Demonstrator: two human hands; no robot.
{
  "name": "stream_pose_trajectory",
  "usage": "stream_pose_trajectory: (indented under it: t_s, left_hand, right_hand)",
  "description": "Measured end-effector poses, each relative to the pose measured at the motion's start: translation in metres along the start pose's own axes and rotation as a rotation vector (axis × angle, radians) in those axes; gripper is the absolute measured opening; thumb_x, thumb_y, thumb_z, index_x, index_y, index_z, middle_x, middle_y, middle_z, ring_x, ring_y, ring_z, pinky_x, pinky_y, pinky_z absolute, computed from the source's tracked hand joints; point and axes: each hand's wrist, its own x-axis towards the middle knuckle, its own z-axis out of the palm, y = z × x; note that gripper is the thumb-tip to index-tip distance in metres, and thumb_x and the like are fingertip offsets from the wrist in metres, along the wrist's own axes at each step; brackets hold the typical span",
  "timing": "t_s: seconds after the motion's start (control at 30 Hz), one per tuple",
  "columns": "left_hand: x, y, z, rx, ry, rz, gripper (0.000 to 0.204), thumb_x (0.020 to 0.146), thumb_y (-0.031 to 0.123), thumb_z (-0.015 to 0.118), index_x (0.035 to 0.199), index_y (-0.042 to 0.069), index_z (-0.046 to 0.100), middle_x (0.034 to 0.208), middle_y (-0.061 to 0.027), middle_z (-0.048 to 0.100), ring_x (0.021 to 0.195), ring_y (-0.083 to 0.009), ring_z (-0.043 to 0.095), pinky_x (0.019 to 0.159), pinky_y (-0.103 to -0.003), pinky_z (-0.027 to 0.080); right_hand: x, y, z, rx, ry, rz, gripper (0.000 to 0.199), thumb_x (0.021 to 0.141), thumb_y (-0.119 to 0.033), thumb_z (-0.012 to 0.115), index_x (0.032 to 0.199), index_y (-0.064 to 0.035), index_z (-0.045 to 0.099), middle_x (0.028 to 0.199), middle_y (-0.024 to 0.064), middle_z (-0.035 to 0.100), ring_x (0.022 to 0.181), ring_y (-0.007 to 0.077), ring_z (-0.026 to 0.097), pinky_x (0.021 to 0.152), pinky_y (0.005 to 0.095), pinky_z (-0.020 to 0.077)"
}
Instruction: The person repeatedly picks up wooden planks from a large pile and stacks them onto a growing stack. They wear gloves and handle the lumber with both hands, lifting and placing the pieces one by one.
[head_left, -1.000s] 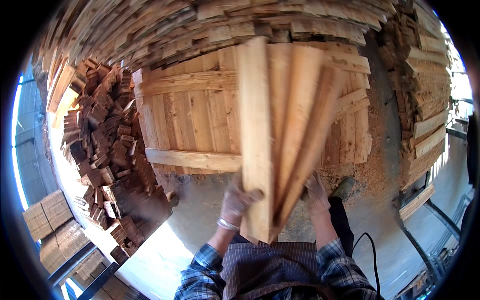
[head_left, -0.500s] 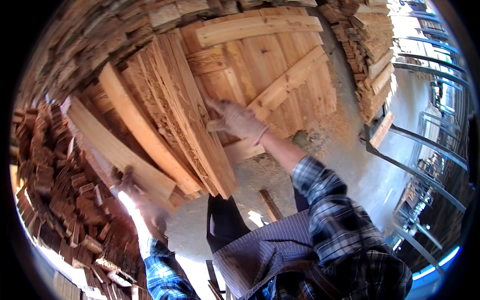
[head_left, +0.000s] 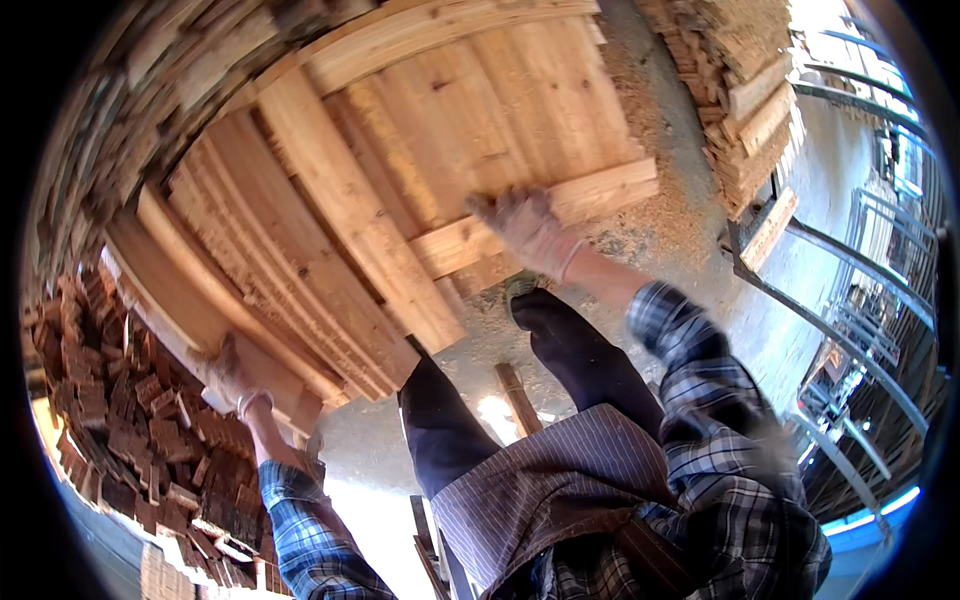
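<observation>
In the head view is wrong as an opener, so:

Boards (head_left: 355, 200) are lying side by side across the panel (head_left: 480, 100) in the head view; the left hand (head_left: 235, 378) is touching the leftmost board (head_left: 175, 285), its grip unclear; the right hand (head_left: 530, 232), fingers loose and empty, is hanging at a crosspiece (head_left: 615, 190).

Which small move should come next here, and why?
Probably nudge the outermost left board inward with the left hand: that hand is at the board's near end, while the right hand is over the crosspiece, away from that board.
</observation>
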Motion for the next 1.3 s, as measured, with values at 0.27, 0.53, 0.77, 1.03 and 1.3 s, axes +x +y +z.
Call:
stream_pose_trajectory:
  t_s: [0.27, 0.53, 0.77, 1.03, 1.3]
  left_hand:
    - [-0.026, 0.026, -0.002, -0.27, -0.074, 0.004, 0.085, 0.081, 0.037, 0.071, 0.145, -0.001, 0.027, 0.124, -0.0265, 0.054, 0.094, -0.0341, 0.062, 0.077, -0.04, 0.052]
    - [0.001, -0.043, -0.001, -0.241, -0.03, -0.041, 0.042, 0.084, 0.041, 0.068, 0.104, 0.004, 0.07, 0.088, -0.0076, 0.071, 0.079, -0.0159, 0.065, 0.069, -0.03, 0.053]
    - [0.017, -0.05, 0.003, -1.153, -0.339, 0.048, 0.076, 0.078, 0.008, 0.074, 0.141, -0.003, 0.032, 0.114, -0.0163, 0.059, 0.098, -0.0228, 0.058, 0.085, -0.03, 0.049]
    - [0.05, -0.116, 0.019, -0.575, -0.183, 0.049, 0.084, 0.077, 0.013, 0.075, 0.145, 0.004, 0.027, 0.131, -0.0178, 0.052, 0.113, -0.027, 0.054, 0.098, -0.033, 0.043]
    - [0.063, -0.08, -0.02, -0.399, -0.135, -0.365, 0.105, 0.065, 0.053, 0.08, 0.146, 0.012, 0.026, 0.141, -0.014, 0.043, 0.126, -0.0277, 0.043, 0.102, -0.038, 0.042]
  right_hand:
    - [-0.013, 0.005, 0.046, -0.162, 0.123, 0.032, 0.059, 0.084, -0.015, 0.052, 0.14, -0.0253, 0.037, 0.106, 0.0131, 0.057, 0.095, 0.0288, 0.051, 0.077, 0.0537, 0.0364]
    - [-0.015, -0.012, 0.043, 0.068, 0.365, 0.057, 0.076, 0.077, -0.018, 0.059, 0.146, -0.008, 0.029, 0.111, 0.0153, 0.059, 0.103, 0.0272, 0.056, 0.089, 0.0434, 0.0438]
    - [0.066, -0.131, -0.078, 0.978, 0.374, 0.391, 0.101, 0.066, -0.051, 0.077, 0.146, -0.0131, 0.028, 0.117, 0.0263, 0.053, 0.102, 0.0365, 0.056, 0.085, 0.0502, 0.0481]
    - [0.094, -0.155, -0.077, 0.57, 0.484, 0.539, 0.108, 0.065, -0.059, 0.075, 0.147, -0.0112, 0.023, 0.124, 0.0296, 0.049, 0.104, 0.039, 0.057, 0.079, 0.0473, 0.053]
    - [0.113, -0.279, -0.157, 0.29, 0.309, 0.435, 0.116, 0.063, -0.053, 0.079, 0.148, -0.0039, 0.016, 0.117, 0.0324, 0.049, 0.095, 0.0343, 0.057, 0.082, 0.0424, 0.0521]
